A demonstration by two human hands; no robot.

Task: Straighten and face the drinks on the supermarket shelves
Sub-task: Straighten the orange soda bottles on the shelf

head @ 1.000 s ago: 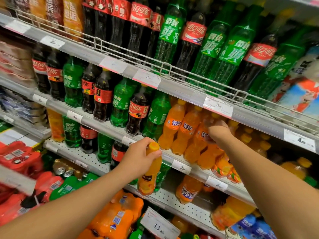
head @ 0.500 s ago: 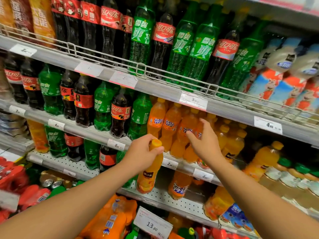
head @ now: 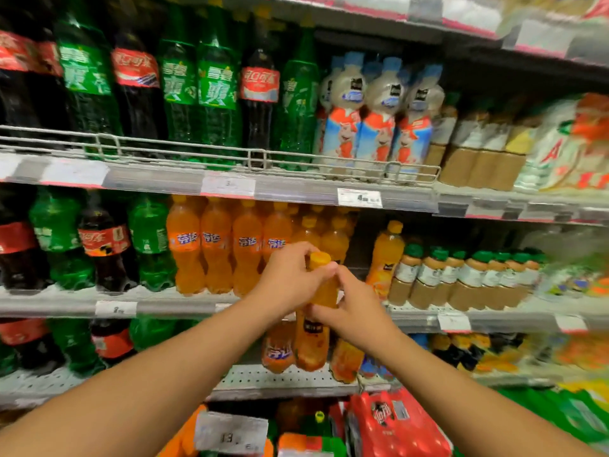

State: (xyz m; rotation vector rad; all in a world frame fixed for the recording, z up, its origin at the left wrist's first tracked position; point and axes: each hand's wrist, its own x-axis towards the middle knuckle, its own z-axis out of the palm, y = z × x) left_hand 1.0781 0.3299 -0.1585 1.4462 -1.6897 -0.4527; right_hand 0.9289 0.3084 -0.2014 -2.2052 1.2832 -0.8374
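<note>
An orange juice bottle (head: 313, 341) with a yellow cap hangs upright in front of the middle shelf, held by both hands. My left hand (head: 286, 278) wraps its neck just under the cap. My right hand (head: 354, 306) grips the bottle's right side lower down. Behind them a row of orange soda bottles (head: 214, 249) stands on the middle shelf (head: 66, 301). To its right there is a gap, then one matching orange juice bottle (head: 385, 255).
Cola and green soda bottles (head: 99, 245) fill the left of the shelves. Green-capped tea bottles (head: 461, 278) stand at the right. Tall bottles sit behind a wire rail (head: 197, 153) above. Red and orange multipacks (head: 392, 423) lie at the bottom.
The view has swung to the right. My right hand left the orange soda bottles and came onto the juice bottle, which my left hand has lifted higher and carried rightward.
</note>
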